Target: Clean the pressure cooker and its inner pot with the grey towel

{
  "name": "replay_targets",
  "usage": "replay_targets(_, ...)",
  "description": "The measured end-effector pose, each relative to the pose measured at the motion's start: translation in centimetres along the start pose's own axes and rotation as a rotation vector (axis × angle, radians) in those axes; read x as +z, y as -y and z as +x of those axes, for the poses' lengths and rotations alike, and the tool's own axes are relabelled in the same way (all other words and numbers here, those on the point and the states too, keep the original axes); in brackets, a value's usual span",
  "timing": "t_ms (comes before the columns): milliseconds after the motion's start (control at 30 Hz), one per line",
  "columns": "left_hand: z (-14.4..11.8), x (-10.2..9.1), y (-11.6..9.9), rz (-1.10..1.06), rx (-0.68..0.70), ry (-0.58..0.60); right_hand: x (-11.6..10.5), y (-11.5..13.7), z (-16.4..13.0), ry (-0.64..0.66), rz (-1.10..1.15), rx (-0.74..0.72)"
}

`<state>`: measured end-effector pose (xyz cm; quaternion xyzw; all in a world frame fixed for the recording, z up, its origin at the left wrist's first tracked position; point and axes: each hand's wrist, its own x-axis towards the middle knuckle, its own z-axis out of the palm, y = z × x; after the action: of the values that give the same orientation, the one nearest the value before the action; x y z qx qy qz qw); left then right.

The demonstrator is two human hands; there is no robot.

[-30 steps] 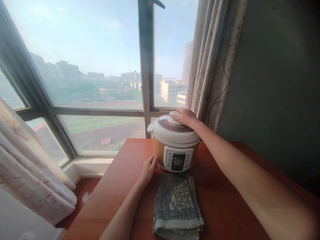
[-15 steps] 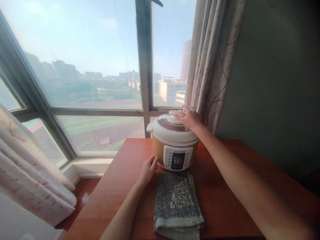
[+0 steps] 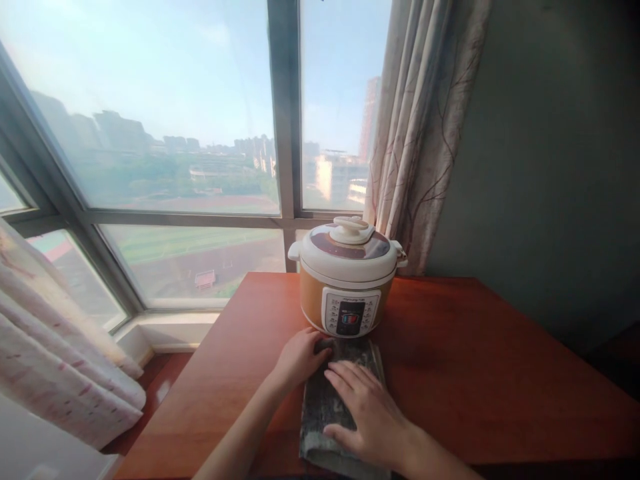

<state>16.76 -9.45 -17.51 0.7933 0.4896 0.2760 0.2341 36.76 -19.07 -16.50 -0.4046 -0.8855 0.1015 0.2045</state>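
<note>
An electric pressure cooker (image 3: 349,275) with a white lid, tan body and front control panel stands on the red-brown table (image 3: 450,360) near the window. In front of it lies a folded grey patterned towel (image 3: 320,410). My left hand (image 3: 299,357) grips the towel's far left corner, fingers curled on the cloth. My right hand (image 3: 367,413) lies flat on top of the towel, fingers spread, covering much of it. Neither hand touches the cooker.
A large window (image 3: 175,133) with a dark frame runs behind the table. A patterned curtain (image 3: 420,127) hangs just behind the cooker on the right, against a grey-green wall (image 3: 550,167). Another curtain (image 3: 55,347) hangs at the lower left, beside the table's left edge.
My right hand left the cooker's lid and came down flat onto the towel. My left hand moved from beside the cooker's base onto the towel's corner.
</note>
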Motion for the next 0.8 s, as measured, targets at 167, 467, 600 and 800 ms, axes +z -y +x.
replay_targets(167,0.0,-0.7,-2.0,-0.269,-0.01,0.026,4.6,-0.9,-3.6,0.036,-0.153,-0.104)
replay_targets(467,0.0,-4.8,-8.0,-0.532,0.065,0.034,3.1,-0.4,-4.8,-0.311,-0.182,-0.155)
replay_targets(600,1.3,-8.4,-11.7,-0.352,0.293,-0.015,-2.7,-0.2,-2.1,-0.532,-0.09,-0.002)
replay_targets(800,6.1,-13.4,-15.3,-0.186,0.508,-0.161,-13.3,-2.6,4.9,-0.898,-0.186,-0.024)
